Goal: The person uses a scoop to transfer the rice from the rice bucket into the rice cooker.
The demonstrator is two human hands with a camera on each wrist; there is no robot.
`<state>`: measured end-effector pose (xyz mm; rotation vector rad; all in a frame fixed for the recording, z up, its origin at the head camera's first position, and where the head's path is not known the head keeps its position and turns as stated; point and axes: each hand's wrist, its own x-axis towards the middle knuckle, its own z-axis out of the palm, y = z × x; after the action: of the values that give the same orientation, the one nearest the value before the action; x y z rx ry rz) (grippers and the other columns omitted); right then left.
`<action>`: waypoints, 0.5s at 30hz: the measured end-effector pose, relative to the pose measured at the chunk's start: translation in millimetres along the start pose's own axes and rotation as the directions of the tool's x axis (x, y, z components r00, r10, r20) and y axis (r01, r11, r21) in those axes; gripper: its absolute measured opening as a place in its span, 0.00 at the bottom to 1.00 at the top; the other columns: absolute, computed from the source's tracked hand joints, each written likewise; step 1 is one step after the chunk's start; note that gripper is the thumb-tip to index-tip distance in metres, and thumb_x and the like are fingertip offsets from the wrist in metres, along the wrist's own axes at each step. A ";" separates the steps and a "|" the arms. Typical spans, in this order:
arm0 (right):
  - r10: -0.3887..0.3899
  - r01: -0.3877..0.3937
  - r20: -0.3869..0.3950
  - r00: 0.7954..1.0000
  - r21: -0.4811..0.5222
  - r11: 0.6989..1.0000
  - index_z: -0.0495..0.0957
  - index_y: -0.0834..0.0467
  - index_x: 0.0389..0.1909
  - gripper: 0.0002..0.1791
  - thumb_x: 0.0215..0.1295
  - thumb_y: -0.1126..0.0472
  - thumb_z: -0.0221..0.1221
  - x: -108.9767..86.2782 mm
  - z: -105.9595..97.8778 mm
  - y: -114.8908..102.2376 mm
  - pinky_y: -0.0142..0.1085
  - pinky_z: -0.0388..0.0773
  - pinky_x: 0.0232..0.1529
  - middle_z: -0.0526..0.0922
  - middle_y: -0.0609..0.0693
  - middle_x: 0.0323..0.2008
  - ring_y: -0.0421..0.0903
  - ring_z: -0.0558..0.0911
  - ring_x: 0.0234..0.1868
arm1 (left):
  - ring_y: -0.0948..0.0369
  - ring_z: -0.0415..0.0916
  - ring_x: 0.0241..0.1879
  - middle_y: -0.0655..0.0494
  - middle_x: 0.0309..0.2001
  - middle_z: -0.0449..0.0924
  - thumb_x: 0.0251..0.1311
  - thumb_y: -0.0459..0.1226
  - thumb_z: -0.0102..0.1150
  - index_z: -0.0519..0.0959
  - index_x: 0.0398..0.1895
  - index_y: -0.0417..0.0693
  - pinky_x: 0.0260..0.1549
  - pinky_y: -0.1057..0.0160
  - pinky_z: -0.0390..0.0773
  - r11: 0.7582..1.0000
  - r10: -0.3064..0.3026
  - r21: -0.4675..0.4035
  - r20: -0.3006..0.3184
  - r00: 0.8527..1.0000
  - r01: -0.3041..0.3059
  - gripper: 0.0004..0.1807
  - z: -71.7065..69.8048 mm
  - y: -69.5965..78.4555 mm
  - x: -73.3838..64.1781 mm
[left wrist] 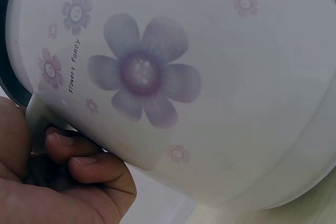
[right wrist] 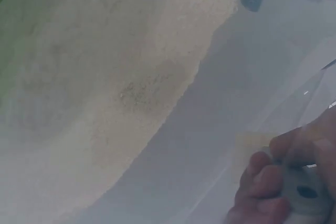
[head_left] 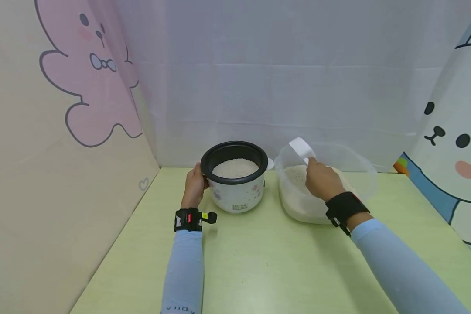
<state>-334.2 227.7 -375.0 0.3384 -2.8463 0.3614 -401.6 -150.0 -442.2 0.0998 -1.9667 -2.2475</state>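
In the head view a white rice cooker [head_left: 238, 199] with a flower print and a black rim stands lidless, pale rice [head_left: 235, 168] inside it. My left hand [head_left: 194, 185] grips its side handle [left wrist: 39, 121], fingers curled under it in the left wrist view. To the right is a clear plastic tub [head_left: 366, 176] with more rice [right wrist: 105, 82] in it. Over the tub's near side my right hand [head_left: 323, 179] holds a white scoop [head_left: 301, 148] by its handle. The scoop is tilted up toward the tub's back left rim; its inside is hidden.
The pale green table [head_left: 243, 266] carries both vessels near its back edge. A white curtain [head_left: 278, 96] hangs close behind them. Between cooker and tub a small white rounded piece [head_left: 270, 164] shows. A printed side wall [head_left: 82, 209] stands along the left.
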 end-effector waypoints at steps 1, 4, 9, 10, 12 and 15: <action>0.019 -0.019 0.022 1.000 0.010 1.000 0.67 0.76 0.49 0.12 0.73 0.69 0.49 -1.1 0.5 2.2 0.46 0.71 0.17 0.77 0.67 0.27 0.57 0.77 0.18 | 0.62 0.62 0.20 0.57 0.22 0.63 0.81 0.53 0.39 0.69 0.27 0.47 0.24 0.66 0.65 1.000 0.003 0.002 -0.001 1.000 -0.003 0.25 0.0 -0.3 -0.1; 0.093 -0.098 0.095 0.991 0.051 0.994 0.69 0.74 0.42 0.09 0.71 0.68 0.49 -3.7 0.0 5.2 0.44 0.68 0.16 0.76 0.64 0.24 0.55 0.75 0.17 | 0.62 0.62 0.20 0.57 0.22 0.63 0.81 0.52 0.39 0.69 0.27 0.48 0.24 0.65 0.65 1.000 0.014 0.005 0.004 1.000 -0.014 0.25 0.5 -1.2 0.3; 0.191 -0.211 0.211 0.959 0.080 0.974 0.74 0.72 0.37 0.10 0.68 0.68 0.48 -4.8 -1.4 6.2 0.41 0.65 0.18 0.75 0.59 0.21 0.52 0.71 0.17 | 0.62 0.61 0.20 0.58 0.21 0.62 0.81 0.53 0.40 0.69 0.26 0.49 0.25 0.65 0.64 1.000 0.016 0.001 0.009 1.000 -0.016 0.25 0.4 -2.0 0.0; 0.199 -0.223 0.231 0.952 0.079 0.972 0.74 0.72 0.37 0.10 0.68 0.68 0.48 -4.4 -1.5 6.5 0.41 0.65 0.18 0.74 0.59 0.21 0.51 0.70 0.17 | 0.62 0.60 0.20 0.58 0.21 0.61 0.81 0.54 0.40 0.68 0.26 0.50 0.25 0.65 0.64 1.000 0.013 0.001 0.007 1.000 -0.014 0.25 0.3 -2.0 -0.1; 0.214 -0.241 0.273 0.938 0.069 0.968 0.74 0.70 0.35 0.11 0.68 0.67 0.47 -2.8 -1.9 7.0 0.41 0.66 0.20 0.73 0.57 0.21 0.50 0.70 0.18 | 0.62 0.60 0.19 0.58 0.21 0.61 0.81 0.54 0.40 0.68 0.25 0.50 0.24 0.65 0.63 1.000 0.011 -0.001 0.001 1.000 -0.011 0.26 0.1 -2.3 0.2; 0.210 -0.244 0.352 0.912 0.055 0.968 0.73 0.65 0.30 0.12 0.71 0.64 0.47 0.7 -3.1 9.3 0.40 0.67 0.24 0.70 0.54 0.22 0.49 0.69 0.21 | 0.62 0.60 0.19 0.57 0.21 0.61 0.81 0.52 0.39 0.68 0.25 0.49 0.24 0.65 0.64 1.000 0.023 -0.003 -0.002 1.000 -0.023 0.25 0.3 -1.6 1.0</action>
<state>-336.6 237.2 -373.9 0.0908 -3.2310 0.5373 -402.8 -149.7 -443.7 0.0784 -1.9532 -2.2352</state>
